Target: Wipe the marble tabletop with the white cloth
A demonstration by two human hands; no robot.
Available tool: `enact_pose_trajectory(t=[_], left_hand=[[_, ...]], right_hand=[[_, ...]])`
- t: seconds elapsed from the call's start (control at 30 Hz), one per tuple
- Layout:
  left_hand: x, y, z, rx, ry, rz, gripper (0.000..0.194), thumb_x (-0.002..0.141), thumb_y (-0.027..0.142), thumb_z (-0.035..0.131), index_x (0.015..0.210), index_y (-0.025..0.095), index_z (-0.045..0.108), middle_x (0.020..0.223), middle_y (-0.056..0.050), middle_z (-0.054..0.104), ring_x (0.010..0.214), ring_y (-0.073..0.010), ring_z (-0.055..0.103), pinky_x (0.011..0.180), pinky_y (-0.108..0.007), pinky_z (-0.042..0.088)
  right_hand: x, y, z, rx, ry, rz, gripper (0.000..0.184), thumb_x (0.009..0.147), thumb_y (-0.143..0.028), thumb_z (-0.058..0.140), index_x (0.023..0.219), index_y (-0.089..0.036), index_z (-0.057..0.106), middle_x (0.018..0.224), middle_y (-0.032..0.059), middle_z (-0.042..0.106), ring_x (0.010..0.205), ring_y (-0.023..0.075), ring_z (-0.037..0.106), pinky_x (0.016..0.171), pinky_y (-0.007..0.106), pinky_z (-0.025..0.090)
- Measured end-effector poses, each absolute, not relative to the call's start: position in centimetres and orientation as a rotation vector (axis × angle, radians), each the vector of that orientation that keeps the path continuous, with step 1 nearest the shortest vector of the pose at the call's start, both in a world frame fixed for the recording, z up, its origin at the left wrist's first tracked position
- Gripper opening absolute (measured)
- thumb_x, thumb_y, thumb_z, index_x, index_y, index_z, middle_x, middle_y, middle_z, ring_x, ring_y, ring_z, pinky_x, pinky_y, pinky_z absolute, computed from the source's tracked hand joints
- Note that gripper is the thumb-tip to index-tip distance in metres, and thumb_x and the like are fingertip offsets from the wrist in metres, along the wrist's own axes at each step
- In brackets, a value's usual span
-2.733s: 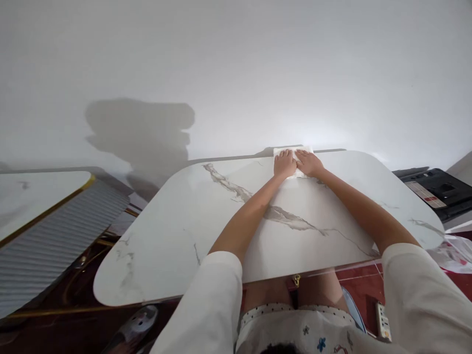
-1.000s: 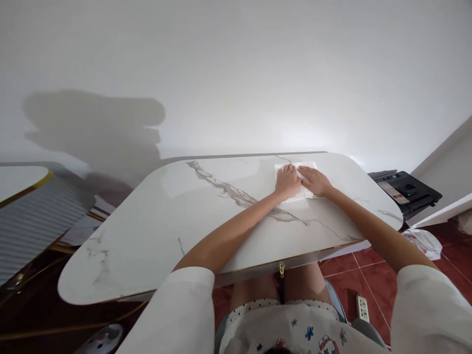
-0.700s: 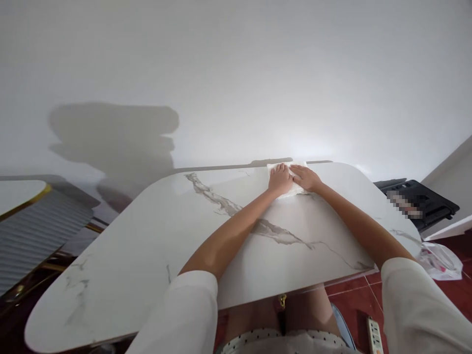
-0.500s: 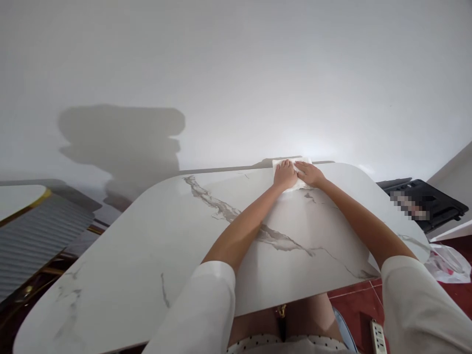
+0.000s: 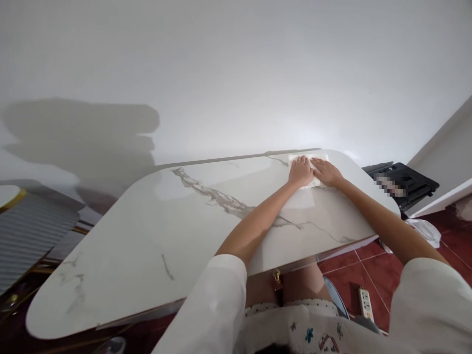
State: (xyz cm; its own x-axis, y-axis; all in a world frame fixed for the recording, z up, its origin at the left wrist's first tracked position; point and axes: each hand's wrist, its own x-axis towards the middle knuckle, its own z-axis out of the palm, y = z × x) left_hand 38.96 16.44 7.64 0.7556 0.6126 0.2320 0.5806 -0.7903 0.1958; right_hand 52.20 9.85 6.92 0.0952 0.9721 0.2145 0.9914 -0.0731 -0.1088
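Observation:
A white cloth or paper wipe [image 5: 319, 157] lies spread near the back edge of the white marbled tabletop [image 5: 129, 246], toward its right end. My left hand [image 5: 301, 172] presses down on its left part, fingers extended away from me. My right hand [image 5: 327, 173] lies flat on the right part, its fingers angled toward the left hand. The two hands nearly touch at the thumbs. Both palms hide much of the wipe.
A pale wall [image 5: 236, 88] rises right behind the table. A black case [image 5: 416, 184] is beyond the right end. A power strip [image 5: 366, 304] and a clear plastic bag [image 5: 426, 232] are on the red tiled floor. A ribbed grey cabinet [image 5: 37, 231] stands left.
Both hands and the wipe have slid right along the back of the tabletop, closer to its rounded far right corner. The view has shifted too, showing more floor at right.

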Motion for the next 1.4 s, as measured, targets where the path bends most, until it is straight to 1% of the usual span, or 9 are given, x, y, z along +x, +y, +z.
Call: enact_pose_trajectory(t=[0.17,0.3,0.43,0.7,0.87,1.0,1.13,1.3,1.4], left_hand=[[35.8,11.4,7.7,2.862,0.895,0.402,0.055,0.093,0.025,0.025,0.142,0.001,0.030,0.151,-0.016,0.029,0.141,-0.0251,0.023,0.115,-0.040,0.018],[32.8,6.6,8.1,2.825,0.909,0.382,0.055,0.092,0.025,0.026,0.143,0.004,0.029,0.152,-0.015,0.029,0.141,-0.0251,0.022,0.115,-0.042,0.019],[31.0,2.1,8.5,2.777,0.913,0.361,0.057,0.091,0.025,0.027,0.143,0.001,0.028,0.152,-0.016,0.026,0.142,-0.0272,0.020,0.116,-0.043,0.018],[35.7,-2.1,7.8,2.765,0.785,0.445,0.059,0.091,0.029,0.028,0.142,-0.001,0.030,0.151,-0.017,0.029,0.142,-0.0285,0.019,0.116,-0.045,0.018],[40.9,0.2,7.9,2.735,0.821,0.503,0.060,0.090,0.030,0.030,0.140,-0.003,0.032,0.150,-0.018,0.030,0.141,-0.0277,0.023,0.115,-0.043,0.019],[43.4,4.0,8.1,2.704,0.903,0.509,0.060,0.091,0.029,0.031,0.141,-0.004,0.031,0.150,-0.020,0.030,0.140,-0.0285,0.023,0.115,-0.043,0.018],[44.1,8.7,8.2,2.723,0.933,0.517,0.058,0.092,0.027,0.029,0.141,-0.005,0.030,0.150,-0.020,0.030,0.140,-0.0281,0.022,0.115,-0.042,0.017],[43.3,14.4,8.0,2.747,1.014,0.441,0.057,0.093,0.026,0.027,0.143,-0.001,0.029,0.152,-0.017,0.027,0.141,-0.0260,0.020,0.115,-0.041,0.017],[42.7,17.6,7.8,2.751,1.055,0.466,0.056,0.093,0.026,0.028,0.142,0.002,0.031,0.151,-0.015,0.029,0.140,-0.0250,0.023,0.115,-0.040,0.018]], right_hand=[[48.8,3.9,7.1,-2.148,-1.993,-0.183,0.057,0.092,-0.032,0.031,0.144,-0.008,0.035,0.149,0.0112,0.034,0.137,0.0279,0.031,0.112,0.044,0.026],[46.1,-0.8,7.0,-2.109,-2.004,-0.193,0.057,0.092,-0.033,0.030,0.145,-0.012,0.034,0.149,0.0080,0.035,0.137,0.0273,0.032,0.111,0.046,0.028],[44.7,-5.5,7.0,-2.047,-2.045,-0.201,0.057,0.094,-0.037,0.029,0.147,-0.017,0.031,0.148,0.0061,0.037,0.137,0.0257,0.032,0.111,0.046,0.029],[50.1,-10.5,6.7,-2.007,-2.057,-0.266,0.058,0.094,-0.040,0.027,0.144,-0.013,0.036,0.146,0.0107,0.041,0.136,0.0242,0.035,0.111,0.045,0.031],[55.5,-7.3,6.9,-2.095,-2.034,-0.249,0.056,0.092,-0.037,0.028,0.144,-0.018,0.038,0.145,0.0065,0.043,0.135,0.0237,0.037,0.111,0.045,0.032],[58.0,-2.5,7.2,-2.095,-2.065,-0.238,0.056,0.091,-0.035,0.029,0.142,-0.014,0.040,0.146,0.0071,0.041,0.135,0.0230,0.036,0.113,0.042,0.030],[58.9,2.8,7.1,-2.117,-2.058,-0.245,0.056,0.092,-0.035,0.029,0.142,-0.014,0.040,0.147,0.0065,0.040,0.135,0.0231,0.035,0.112,0.042,0.030],[58.3,9.1,6.8,-2.095,-2.083,-0.249,0.055,0.092,-0.039,0.029,0.143,-0.021,0.038,0.147,0.0010,0.039,0.135,0.0229,0.035,0.112,0.042,0.031],[57.6,12.5,6.8,-2.098,-2.100,-0.227,0.056,0.093,-0.042,0.027,0.144,-0.020,0.037,0.148,0.0010,0.039,0.136,0.0233,0.035,0.112,0.041,0.031]])
